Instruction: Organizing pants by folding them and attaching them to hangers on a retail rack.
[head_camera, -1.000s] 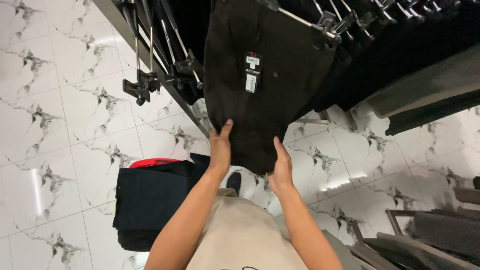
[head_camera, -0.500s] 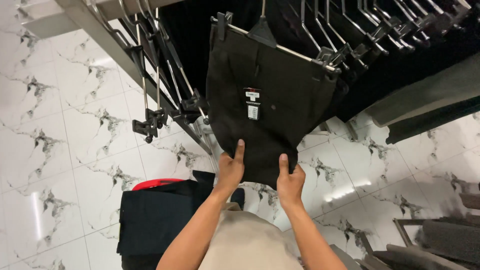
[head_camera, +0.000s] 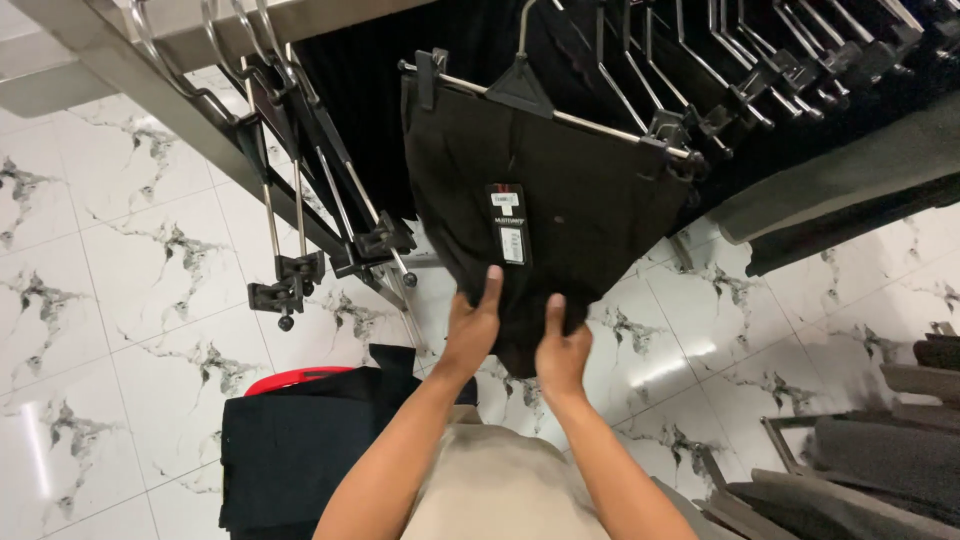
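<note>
Your left hand (head_camera: 470, 325) and right hand (head_camera: 560, 350) both rest on the lower edge of the black trousers (head_camera: 550, 210), which hang folded from a clip hanger (head_camera: 545, 100) on the steel rail (head_camera: 120, 50). The garment lies directly ahead of and above both hands; its long axis runs from the hanger down toward you, and the hanger bar sits slanted, its left end higher. Your left hand reaches further up the cloth, one finger extended just below the paper tag (head_camera: 510, 225); your right hand sits lower at the hem. Whether either hand pinches the fabric or merely presses it, I cannot tell. Empty clip hangers (head_camera: 290, 280) dangle to the left. A dark pile of cloth (head_camera: 290, 450) lies on the marble floor (head_camera: 120, 250) below.
</note>
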